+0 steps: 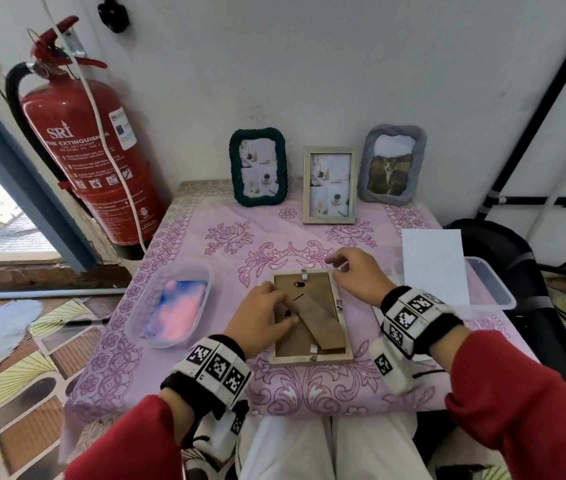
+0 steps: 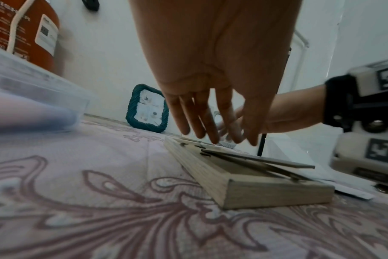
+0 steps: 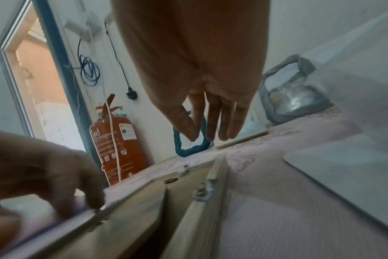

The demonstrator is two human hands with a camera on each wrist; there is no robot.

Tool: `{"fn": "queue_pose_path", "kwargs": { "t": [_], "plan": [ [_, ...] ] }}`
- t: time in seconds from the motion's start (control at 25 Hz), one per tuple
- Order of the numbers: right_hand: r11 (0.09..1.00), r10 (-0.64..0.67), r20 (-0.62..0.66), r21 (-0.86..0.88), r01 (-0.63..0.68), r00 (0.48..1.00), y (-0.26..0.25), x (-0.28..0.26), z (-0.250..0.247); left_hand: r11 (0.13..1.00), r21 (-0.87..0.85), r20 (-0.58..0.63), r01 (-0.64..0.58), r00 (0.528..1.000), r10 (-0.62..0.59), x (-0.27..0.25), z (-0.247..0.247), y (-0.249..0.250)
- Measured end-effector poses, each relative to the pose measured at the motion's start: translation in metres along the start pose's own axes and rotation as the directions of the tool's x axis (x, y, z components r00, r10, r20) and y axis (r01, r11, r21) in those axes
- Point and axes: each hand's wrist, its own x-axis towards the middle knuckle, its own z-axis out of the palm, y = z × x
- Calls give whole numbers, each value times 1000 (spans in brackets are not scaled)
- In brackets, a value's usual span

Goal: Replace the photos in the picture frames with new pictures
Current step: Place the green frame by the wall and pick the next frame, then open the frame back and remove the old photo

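Note:
A pale wooden frame (image 1: 311,356) lies face down on the table, its brown backing and easel stand up. My left hand (image 1: 271,313) rests on the frame's left side, fingers fairly straight and touching the edge, thumb on the backing. In the left wrist view the left fingers (image 2: 210,126) point down at the frame (image 2: 255,189). My right hand (image 1: 350,271) hovers by the frame's far right corner, fingers relaxed, holding nothing; the right wrist view shows its fingers (image 3: 213,122) above the frame (image 3: 199,210). Three frames stand at the wall: green (image 1: 259,167), pale wood (image 1: 330,185), grey (image 1: 392,164).
A clear tub (image 1: 174,303) with a pink-blue picture sits left of the frame. A white sheet (image 1: 433,265) lies on another clear tub (image 1: 492,285) at the right edge. A red fire extinguisher (image 1: 101,161) stands at the table's far left corner.

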Motion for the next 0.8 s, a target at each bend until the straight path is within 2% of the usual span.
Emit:
{"fn": "queue_pose_path", "kwargs": {
  "t": [0.16,0.32,0.8],
  "plan": [
    [989,-71,113,-121,85,991,-11,24,11,992,-26,217,-123,968,126,-12,-4,4],
    [993,-13,109,-112,25,994,-12,34,20,965,128,382,-230,909,166,-16,-6,-1],
    [917,13,105,-398,30,994,-21,45,20,881,261,415,-394,870,266,-16,-2,-3]
  ]
}}
